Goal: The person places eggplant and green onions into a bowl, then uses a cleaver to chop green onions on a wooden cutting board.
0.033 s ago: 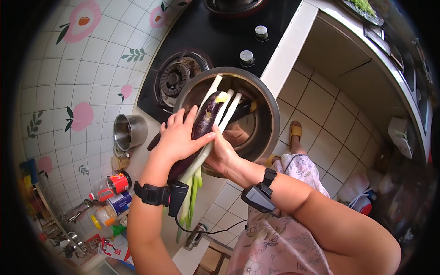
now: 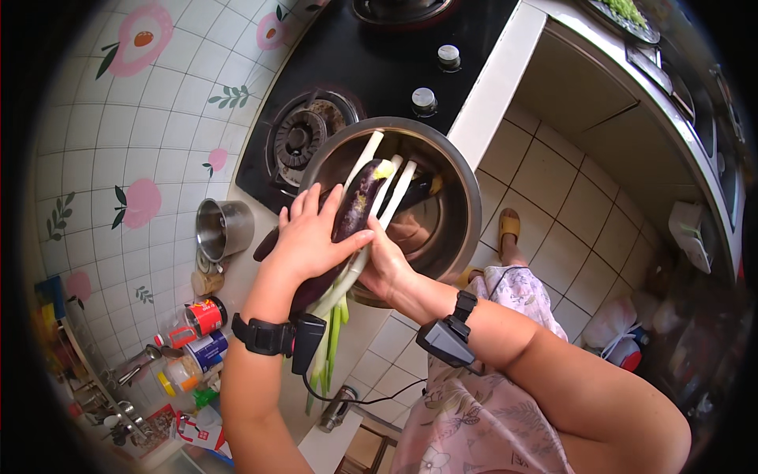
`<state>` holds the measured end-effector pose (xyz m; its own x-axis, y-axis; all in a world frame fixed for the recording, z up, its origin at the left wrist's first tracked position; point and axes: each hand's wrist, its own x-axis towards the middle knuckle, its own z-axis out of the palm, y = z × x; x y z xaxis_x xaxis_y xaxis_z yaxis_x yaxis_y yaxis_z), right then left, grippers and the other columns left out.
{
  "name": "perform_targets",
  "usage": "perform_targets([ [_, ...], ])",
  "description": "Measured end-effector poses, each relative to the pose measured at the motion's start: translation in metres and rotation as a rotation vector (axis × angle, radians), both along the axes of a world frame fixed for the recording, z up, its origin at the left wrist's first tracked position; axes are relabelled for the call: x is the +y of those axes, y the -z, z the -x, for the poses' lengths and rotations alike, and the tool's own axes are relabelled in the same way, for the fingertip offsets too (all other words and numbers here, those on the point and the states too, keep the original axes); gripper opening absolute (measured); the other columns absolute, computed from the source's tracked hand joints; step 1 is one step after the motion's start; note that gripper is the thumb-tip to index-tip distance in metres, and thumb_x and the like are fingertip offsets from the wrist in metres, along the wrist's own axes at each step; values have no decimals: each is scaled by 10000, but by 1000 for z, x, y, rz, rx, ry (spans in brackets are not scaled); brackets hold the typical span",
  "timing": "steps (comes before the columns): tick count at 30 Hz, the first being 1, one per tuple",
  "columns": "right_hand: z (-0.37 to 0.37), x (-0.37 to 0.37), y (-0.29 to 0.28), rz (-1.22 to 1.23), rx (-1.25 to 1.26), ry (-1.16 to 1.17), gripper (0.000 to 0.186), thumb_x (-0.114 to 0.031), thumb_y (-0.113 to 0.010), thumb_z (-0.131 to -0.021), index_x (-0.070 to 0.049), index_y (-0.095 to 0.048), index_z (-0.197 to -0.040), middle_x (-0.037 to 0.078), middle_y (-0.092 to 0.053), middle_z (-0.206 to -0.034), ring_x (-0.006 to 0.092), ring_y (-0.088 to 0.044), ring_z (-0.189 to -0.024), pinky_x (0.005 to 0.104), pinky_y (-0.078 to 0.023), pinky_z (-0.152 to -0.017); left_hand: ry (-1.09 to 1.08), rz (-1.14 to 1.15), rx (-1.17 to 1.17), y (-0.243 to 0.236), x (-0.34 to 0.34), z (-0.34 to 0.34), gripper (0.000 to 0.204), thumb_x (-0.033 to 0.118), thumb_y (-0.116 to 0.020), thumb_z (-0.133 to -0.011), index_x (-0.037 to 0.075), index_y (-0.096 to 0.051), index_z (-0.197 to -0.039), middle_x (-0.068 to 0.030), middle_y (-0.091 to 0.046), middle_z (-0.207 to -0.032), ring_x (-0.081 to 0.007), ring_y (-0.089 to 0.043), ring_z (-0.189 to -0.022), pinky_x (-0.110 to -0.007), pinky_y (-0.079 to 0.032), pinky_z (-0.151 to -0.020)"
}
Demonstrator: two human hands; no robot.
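Observation:
A wide steel basin (image 2: 473, 189) sits half over the stove's edge. Across its near side lies a bundle of scallions (image 2: 399, 193), white ends in the basin and green leaves hanging toward me. A dark purple eggplant (image 2: 355, 209) with a pale yellowish tip rests along them. My left hand (image 2: 309, 241) is over the eggplant, thumb on one side and fingers spread on the other. My right hand (image 2: 384, 261) is closed against the scallions from the right, its fingertips partly hidden behind them. Another dark eggplant end (image 2: 266, 245) shows left of my left hand. Something dark lies inside the basin.
A black gas stove with a burner (image 2: 298, 138) is beyond the basin. Left stand a small steel pot (image 2: 225, 227), bottles and jars (image 2: 207, 316) by the tiled wall. A steel flask (image 2: 338, 407) is near the counter's front. A plate of chopped greens (image 2: 628, 12) sits far right.

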<state>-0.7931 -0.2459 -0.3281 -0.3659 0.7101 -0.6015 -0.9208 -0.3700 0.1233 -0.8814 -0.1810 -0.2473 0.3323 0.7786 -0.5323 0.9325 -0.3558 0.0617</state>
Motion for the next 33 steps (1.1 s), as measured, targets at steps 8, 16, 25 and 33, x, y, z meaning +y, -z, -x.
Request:
perform_targets([
  [8, -32, -4, 32, -33, -147, 169, 287, -265, -582, -885, -85, -550, -1107, 18, -630, -975, 130, -561, -942, 322, -419, -859, -31, -14, 2, 9, -3, -17, 909, 610, -582, -793, 62, -287, -1456, -259, -230, -1499, -368, -160, -1423, -581, -58, -1118],
  [16, -138, -42, -13, -659, -867, -80, 616, -131, -644, -880, -11, -351, -1409, 192, -274, -1493, 270, -241, -1407, 393, -241, -1118, 107, -192, -72, 25, -31, -35, 1145, 448, -765, -683, -33, -85, -1470, -264, -185, -1505, -374, -180, -1413, -550, -88, -1133],
  [25, -204, -26, 24, -475, -931, -723, 713, -345, -683, -857, -30, -325, -1388, 109, -606, -991, 173, -640, -803, 285, -571, -637, 225, -259, -120, 40, -52, -50, 1129, 243, -812, -621, 40, -116, -1486, -288, -187, -1482, -425, -235, -1376, -469, -275, -1104],
  [33, -177, -18, 17, -472, -998, -855, 375, -144, -590, -771, 6, -518, -1107, 62, -601, -793, 121, -540, -555, 222, -451, -459, 360, -419, 4, 45, -74, -38, 906, 142, -701, -698, 56, -227, -1465, -234, -260, -1473, -404, -315, -1341, -448, -317, -1083],
])
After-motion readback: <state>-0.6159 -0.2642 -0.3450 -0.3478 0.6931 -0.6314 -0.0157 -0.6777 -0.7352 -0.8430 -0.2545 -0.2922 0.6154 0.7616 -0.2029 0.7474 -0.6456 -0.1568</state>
